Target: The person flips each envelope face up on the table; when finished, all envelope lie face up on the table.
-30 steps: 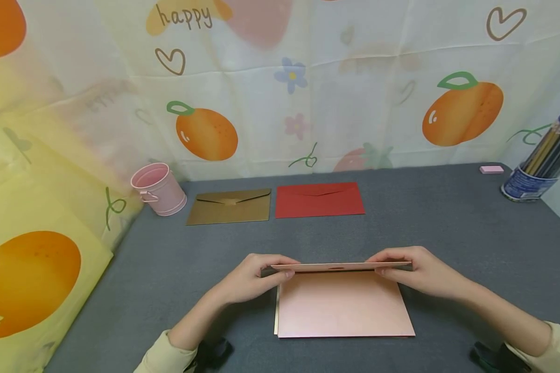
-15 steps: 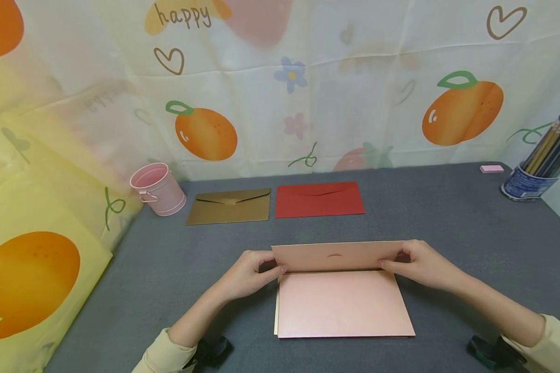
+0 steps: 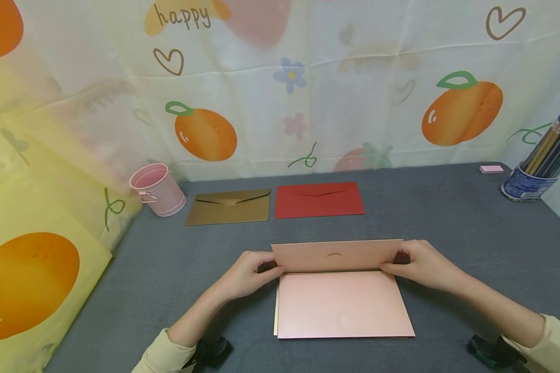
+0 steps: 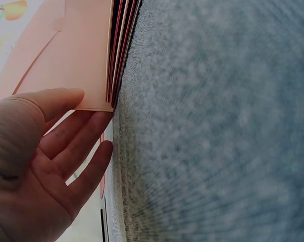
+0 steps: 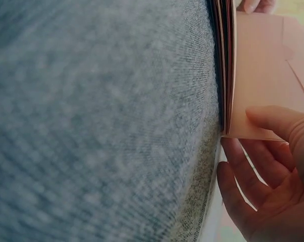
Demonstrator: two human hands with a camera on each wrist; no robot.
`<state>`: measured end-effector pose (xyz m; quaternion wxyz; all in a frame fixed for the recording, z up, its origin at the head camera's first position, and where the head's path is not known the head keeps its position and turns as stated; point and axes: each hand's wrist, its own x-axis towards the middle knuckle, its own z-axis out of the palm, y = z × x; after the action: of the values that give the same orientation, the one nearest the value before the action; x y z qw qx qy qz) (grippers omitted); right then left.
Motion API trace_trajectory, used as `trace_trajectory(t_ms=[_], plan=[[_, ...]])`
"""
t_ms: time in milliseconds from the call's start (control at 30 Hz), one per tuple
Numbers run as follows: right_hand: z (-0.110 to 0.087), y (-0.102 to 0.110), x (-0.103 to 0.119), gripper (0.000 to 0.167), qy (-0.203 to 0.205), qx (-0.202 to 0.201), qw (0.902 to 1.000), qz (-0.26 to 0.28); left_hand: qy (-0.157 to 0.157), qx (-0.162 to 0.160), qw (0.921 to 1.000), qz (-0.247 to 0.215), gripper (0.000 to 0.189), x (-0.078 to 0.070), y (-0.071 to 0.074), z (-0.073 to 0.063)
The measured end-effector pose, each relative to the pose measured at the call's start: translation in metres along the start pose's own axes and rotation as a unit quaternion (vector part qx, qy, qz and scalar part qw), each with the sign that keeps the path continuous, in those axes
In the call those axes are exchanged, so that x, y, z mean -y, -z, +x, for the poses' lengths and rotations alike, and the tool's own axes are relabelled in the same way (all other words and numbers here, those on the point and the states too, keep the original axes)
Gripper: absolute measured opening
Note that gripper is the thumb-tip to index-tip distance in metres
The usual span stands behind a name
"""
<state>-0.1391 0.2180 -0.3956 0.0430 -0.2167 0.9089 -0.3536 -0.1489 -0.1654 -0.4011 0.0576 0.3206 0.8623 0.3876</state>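
Note:
A pink envelope [image 3: 336,256] is tilted up at the far edge of a stack of envelopes, its face with a small curved slit toward me. My left hand [image 3: 249,277] pinches its left end, thumb in front and fingers behind. At the right end, my right hand [image 3: 417,264] grips it the same way. Another pink envelope [image 3: 345,305] lies flat on top of the stack, just in front. In the left wrist view, the stacked envelopes' edges [image 4: 122,45] show pink, red and dark layers. My right thumb [image 5: 273,118] presses on the pink face in the right wrist view.
A gold envelope [image 3: 231,208] and a red envelope [image 3: 319,201] lie side by side farther back on the grey table [image 3: 471,223]. A pink bucket [image 3: 161,191] stands at the back left. Back right are a tin of pencils [image 3: 527,184] and a pink eraser [image 3: 491,169].
One second ago the held envelope was seen nearly edge-on; it has since tipped so its face shows, its top edge moving away. Both hands keep hold. Little differs over the last half second.

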Motion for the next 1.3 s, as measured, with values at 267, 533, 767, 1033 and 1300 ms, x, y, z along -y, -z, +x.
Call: trace_trajectory(t_ms=[267,533,767,1033,1300], plan=[[0.001,0.003,-0.003,0.014,-0.009,-0.012,0.9999,0.007,0.003,-0.007,1.0,-0.004,0.007,-0.001,0.0,0.004],[0.003,0.014,-0.016,0.028,-0.056,-0.018,0.9946,0.086,0.031,-0.024,0.9982,-0.045,0.009,-0.008,-0.003,0.023],[0.006,0.027,-0.03,0.032,-0.113,-0.031,0.9824,0.146,0.118,-0.062,0.9799,-0.148,0.02,-0.01,-0.011,0.048],[0.014,0.049,-0.051,0.063,-0.172,-0.037,0.956,0.235,0.204,-0.1,0.9145,-0.335,0.041,-0.019,-0.021,0.089],[0.023,0.073,-0.082,0.076,-0.212,-0.063,0.9489,0.226,0.224,-0.144,0.8673,-0.42,0.048,-0.03,-0.044,0.139]])
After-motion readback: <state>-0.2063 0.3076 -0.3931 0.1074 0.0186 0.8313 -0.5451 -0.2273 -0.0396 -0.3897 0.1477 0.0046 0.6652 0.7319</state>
